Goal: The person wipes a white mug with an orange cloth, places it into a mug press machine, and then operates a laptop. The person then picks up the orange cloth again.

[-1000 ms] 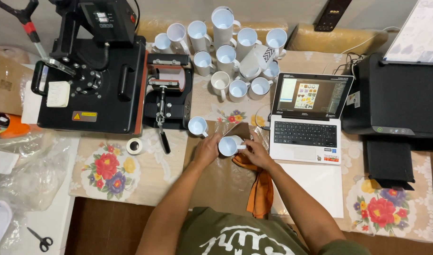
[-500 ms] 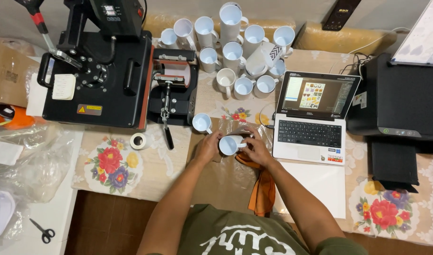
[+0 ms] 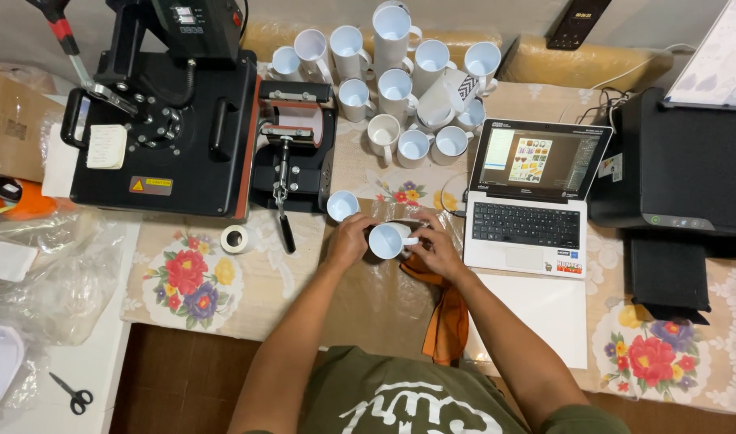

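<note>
- A bench (image 3: pixel 255 281) under a floral cloth carries a black heat press (image 3: pixel 167 137), a cluster of white mugs (image 3: pixel 400 72) and an open silver laptop (image 3: pixel 533 201).
- The left hand (image 3: pixel 350 239) and the right hand (image 3: pixel 436 247) both clasp one white ceramic mug (image 3: pixel 386 239), just as half a second ago.
- An orange cloth (image 3: pixel 448 313) lies beneath the right hand.
- A second small white mug (image 3: pixel 342 206) stands just beside the left hand, unmoved.

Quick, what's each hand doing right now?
Left hand: closed around the white mug.
Right hand: gripping the same mug by its handle side, over an orange cloth.
</note>
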